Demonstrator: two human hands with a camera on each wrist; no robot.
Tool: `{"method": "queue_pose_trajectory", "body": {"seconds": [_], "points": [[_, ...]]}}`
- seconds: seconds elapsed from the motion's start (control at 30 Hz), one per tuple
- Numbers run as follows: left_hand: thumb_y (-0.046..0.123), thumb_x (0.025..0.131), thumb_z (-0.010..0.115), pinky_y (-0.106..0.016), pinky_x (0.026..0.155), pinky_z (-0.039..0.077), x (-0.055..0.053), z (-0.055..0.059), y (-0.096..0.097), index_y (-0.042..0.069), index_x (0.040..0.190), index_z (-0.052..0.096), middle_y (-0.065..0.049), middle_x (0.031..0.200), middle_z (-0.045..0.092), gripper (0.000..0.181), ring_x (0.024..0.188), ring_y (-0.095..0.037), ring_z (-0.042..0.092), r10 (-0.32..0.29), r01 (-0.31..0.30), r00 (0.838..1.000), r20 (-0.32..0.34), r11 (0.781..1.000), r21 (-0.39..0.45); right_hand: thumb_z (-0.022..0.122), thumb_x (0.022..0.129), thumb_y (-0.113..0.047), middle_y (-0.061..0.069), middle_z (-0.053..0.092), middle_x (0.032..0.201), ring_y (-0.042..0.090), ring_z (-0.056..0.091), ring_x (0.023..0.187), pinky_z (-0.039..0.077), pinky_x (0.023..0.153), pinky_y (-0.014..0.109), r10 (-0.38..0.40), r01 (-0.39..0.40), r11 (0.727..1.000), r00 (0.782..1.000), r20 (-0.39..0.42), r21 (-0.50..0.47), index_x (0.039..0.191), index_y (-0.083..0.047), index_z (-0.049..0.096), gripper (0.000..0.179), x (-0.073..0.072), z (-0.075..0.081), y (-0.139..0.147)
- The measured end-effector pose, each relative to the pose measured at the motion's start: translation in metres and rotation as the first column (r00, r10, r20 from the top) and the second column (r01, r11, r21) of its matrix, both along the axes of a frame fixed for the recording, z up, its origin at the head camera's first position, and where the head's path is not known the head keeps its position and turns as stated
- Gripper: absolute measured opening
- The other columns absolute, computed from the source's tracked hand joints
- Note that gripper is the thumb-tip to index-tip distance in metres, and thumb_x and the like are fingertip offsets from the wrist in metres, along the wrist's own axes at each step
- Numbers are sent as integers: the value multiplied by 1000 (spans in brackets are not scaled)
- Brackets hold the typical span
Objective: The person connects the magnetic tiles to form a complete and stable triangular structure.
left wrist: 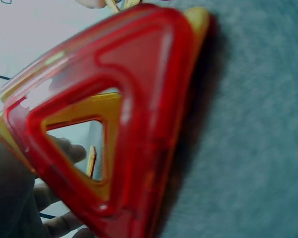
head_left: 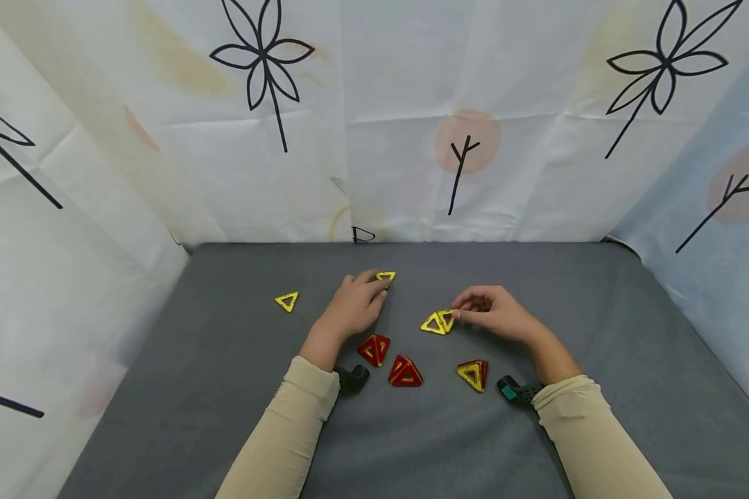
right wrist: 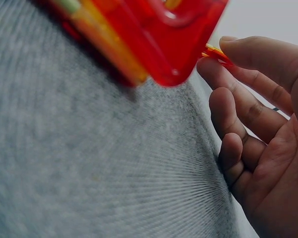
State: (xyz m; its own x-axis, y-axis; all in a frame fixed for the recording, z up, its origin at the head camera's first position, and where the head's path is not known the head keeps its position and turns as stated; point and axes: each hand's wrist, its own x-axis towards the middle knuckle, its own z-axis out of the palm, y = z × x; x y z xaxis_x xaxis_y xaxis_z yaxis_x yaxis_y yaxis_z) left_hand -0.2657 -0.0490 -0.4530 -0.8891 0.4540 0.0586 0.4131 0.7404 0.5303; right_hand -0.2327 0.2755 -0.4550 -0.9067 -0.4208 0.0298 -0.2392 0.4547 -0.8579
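Observation:
My left hand (head_left: 352,305) reaches over the table with its fingers extended, fingertips right at a yellow triangular magnetic tile (head_left: 385,277). In the left wrist view its fingers show partly through the hole of a red tile pyramid (left wrist: 154,99), close to a thin yellow tile edge (left wrist: 92,161). Between thumb and index finger, my right hand (head_left: 496,313) pinches a yellow triangular tile (head_left: 448,328). That tile lies edge to edge with another yellow triangular tile (head_left: 433,330). The right wrist view shows the pinched tile (right wrist: 216,53) at the thumb tip, the other fingers loosely curled.
Two red tile pyramids (head_left: 381,343) (head_left: 406,378) stand between the forearms. A yellow-and-red pyramid (head_left: 472,375) sits near the right wrist. One loose yellow triangle (head_left: 279,300) lies left of the left hand. Grey cloth (head_left: 225,388) covers the table, with a printed curtain (head_left: 399,173) behind.

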Motion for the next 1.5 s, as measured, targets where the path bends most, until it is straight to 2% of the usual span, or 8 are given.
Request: {"method": "queue_pose_trajectory", "body": {"seconds": [0.17, 0.27, 0.43, 0.67, 0.87, 0.97, 1.2, 1.5], "points": [[29, 110, 58, -55, 107, 46, 1, -2, 1, 16, 151, 61, -14, 164, 47, 43, 129, -38, 49, 14, -14, 1000, -11, 1000, -25, 74, 100, -10, 12, 75, 101, 18, 70, 86, 56, 74, 28, -1, 1, 1000, 1000, -8, 1, 111, -4, 76, 13, 0, 0, 0], [30, 108, 64, -54, 106, 47, 0, -3, 2, 16, 142, 68, -14, 152, 54, 37, 127, -36, 50, 28, -29, 1000, -10, 999, -17, 74, 100, -10, 12, 75, 101, 17, 70, 86, 56, 74, 28, 1, -1, 1000, 1000, -17, 0, 111, -3, 76, 13, 0, -1, 0], [26, 104, 70, -50, 99, 50, 0, -1, 1, 13, 128, 73, -12, 126, 60, 27, 114, -31, 55, 49, -49, 999, -5, 999, 10, 74, 100, -10, 12, 75, 101, 17, 69, 86, 56, 74, 28, 0, 0, 1000, 1000, -15, 1, 111, -3, 76, 13, 1, -1, 0], [22, 101, 75, -47, 94, 54, 1, 1, 1, 10, 126, 75, -10, 115, 65, 27, 105, -26, 62, 82, -82, 997, -10, 997, 7, 75, 100, -11, 12, 75, 101, 18, 70, 85, 56, 74, 28, 0, 0, 1000, 1000, -5, 2, 111, -5, 76, 13, 0, 0, -1], [20, 99, 77, -41, 80, 52, 1, 2, 2, 11, 100, 76, -9, 102, 62, 9, 89, -23, 56, 85, -85, 996, -22, 996, 9, 74, 100, -11, 12, 75, 101, 18, 70, 85, 56, 74, 29, -1, 1, 1000, 1000, -6, 4, 111, -5, 76, 13, 0, -1, -1], [19, 99, 77, -38, 75, 49, 1, 2, 1, 12, 92, 74, -8, 99, 61, 11, 84, -22, 53, 82, -81, 996, -27, 997, 9, 74, 100, -10, 11, 75, 100, 18, 70, 85, 56, 74, 28, -3, 3, 1000, 1000, -16, 3, 111, -4, 76, 13, 0, -2, -1], [20, 100, 76, -38, 74, 50, 2, 2, 1, 12, 91, 73, -8, 100, 62, 13, 82, -21, 55, 83, -83, 996, -19, 996, 11, 73, 100, -10, 13, 75, 101, 16, 69, 86, 56, 74, 28, -3, 3, 1000, 1000, -16, 0, 110, -3, 76, 12, -1, -5, 1], [22, 104, 71, -37, 73, 50, 3, 5, 2, 11, 102, 73, -6, 100, 62, 11, 81, -19, 56, 83, -83, 996, -7, 997, 6, 73, 101, -9, 15, 75, 101, 17, 69, 86, 55, 75, 27, 8, -8, 1000, 1000, -4, -13, 110, -3, 76, 12, 0, -4, -1]]}}
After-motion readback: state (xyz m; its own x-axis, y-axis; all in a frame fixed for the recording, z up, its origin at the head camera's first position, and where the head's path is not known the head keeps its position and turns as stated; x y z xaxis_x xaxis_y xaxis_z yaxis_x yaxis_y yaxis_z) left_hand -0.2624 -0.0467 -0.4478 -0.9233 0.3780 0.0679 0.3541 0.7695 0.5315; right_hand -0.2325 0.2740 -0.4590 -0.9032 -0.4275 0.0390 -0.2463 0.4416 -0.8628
